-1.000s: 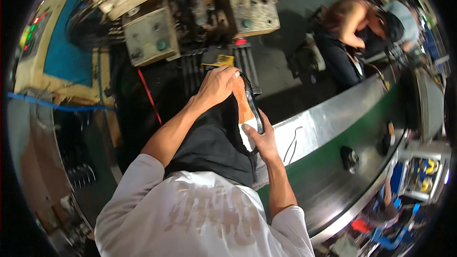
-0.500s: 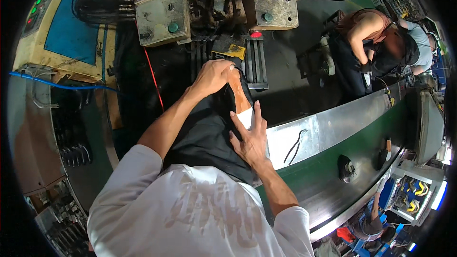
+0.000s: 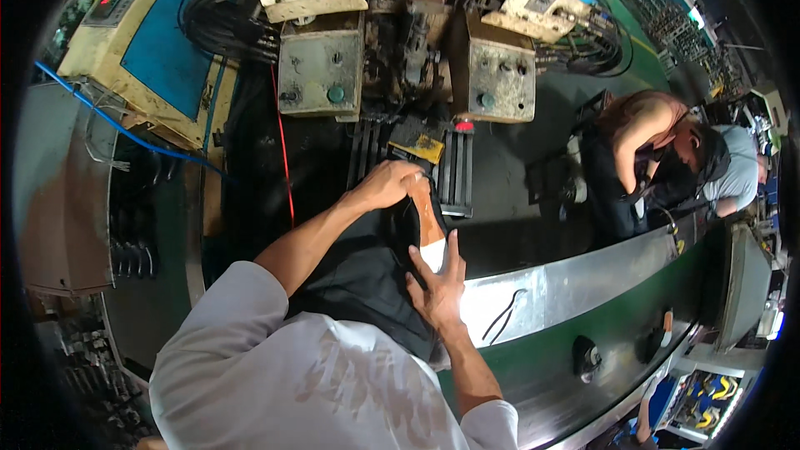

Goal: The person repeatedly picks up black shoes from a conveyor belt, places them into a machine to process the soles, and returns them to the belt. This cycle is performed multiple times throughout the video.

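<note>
The left hand (image 3: 387,185) is gripping the dark shoe (image 3: 408,225), fingers curled around its twelve o'clock end. The shoe's long axis is running twelve to six. The right hand (image 3: 437,287) is pressing flat at its six o'clock end, fingers spread.

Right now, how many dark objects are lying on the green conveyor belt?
2. One dark object lies on the green conveyor belt below the metal plate; the other lies further right, beside an orange piece. More may be hidden beyond the frame.

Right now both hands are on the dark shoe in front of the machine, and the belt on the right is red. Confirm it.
Not quite. The left hand and right hand are on the dark shoe, but the head view shows the belt is green, not red.
</note>
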A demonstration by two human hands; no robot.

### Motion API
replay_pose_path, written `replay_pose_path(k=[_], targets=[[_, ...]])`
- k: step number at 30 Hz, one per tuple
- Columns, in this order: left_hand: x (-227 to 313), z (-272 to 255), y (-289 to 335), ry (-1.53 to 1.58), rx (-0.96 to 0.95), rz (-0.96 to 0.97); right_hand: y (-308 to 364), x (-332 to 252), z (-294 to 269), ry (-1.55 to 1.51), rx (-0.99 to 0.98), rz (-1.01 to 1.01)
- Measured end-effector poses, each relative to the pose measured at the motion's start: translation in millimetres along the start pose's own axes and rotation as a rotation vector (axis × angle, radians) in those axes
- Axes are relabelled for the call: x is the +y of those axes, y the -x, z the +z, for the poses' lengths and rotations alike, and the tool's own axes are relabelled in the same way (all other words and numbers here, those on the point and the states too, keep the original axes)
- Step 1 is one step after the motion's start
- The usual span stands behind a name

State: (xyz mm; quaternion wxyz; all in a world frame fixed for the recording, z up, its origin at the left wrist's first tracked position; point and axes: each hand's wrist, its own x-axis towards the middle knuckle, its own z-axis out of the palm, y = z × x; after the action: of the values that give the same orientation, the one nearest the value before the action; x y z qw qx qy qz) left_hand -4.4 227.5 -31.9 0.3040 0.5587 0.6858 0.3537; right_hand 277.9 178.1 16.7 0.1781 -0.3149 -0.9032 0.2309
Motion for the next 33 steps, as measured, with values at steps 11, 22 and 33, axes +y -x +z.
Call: replay_pose_path(k=[11, 22, 33], targets=[[-35, -79, -40, 0.711, 0.488, -0.105, -5, 8, -17, -0.176, 0.133, 0.220], [26, -201, -209, 1.209, 0.112, -0.113, -116, 4, -93, -0.064, 0.255, 0.099], [68, -198, -74, 1.204, 0.254, 0.230, -340, -23, -98, -0.003, 0.306, -0.192]])
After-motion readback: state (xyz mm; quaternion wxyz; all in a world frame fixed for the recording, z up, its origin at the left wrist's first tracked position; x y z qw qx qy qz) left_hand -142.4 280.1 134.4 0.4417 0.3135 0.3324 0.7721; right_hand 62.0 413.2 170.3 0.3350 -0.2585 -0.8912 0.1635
